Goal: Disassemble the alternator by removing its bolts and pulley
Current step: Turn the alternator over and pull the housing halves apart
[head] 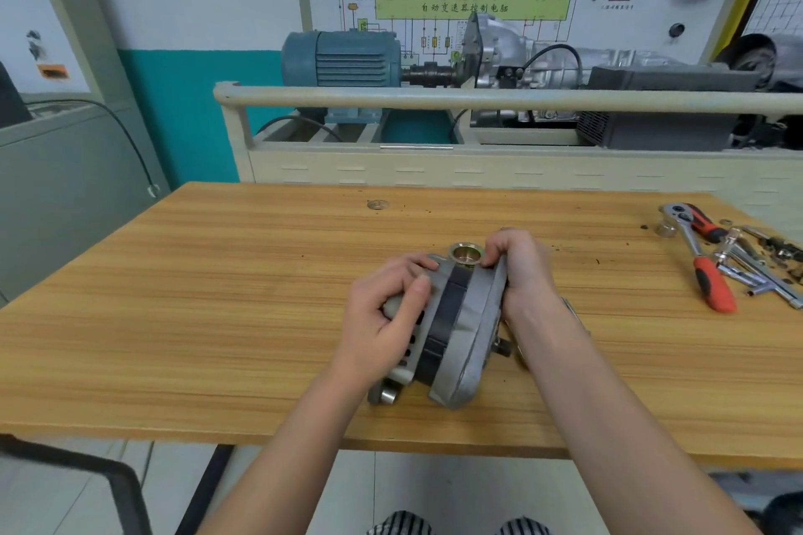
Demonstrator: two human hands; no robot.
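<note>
**Both hands on alternator, mid-bench**

Alternator (447, 326) lay on its side at bench (217, 295) centre, mounting ear w/ brass bushing (466, 253) at 12 o'clock. Left hand (386, 317) gripped the 9 o'clock housing half, fingers curled tight on it; right hand (521, 269) clamped the 3 o'clock half, fingers pressed at the ear. Ratchet (699, 252) & loose sockets (756, 269) sat well apart at 2 o'clock. Risk: if halves let go suddenly, one could slip & roll off bench; pinch at the seam likely too.
</note>
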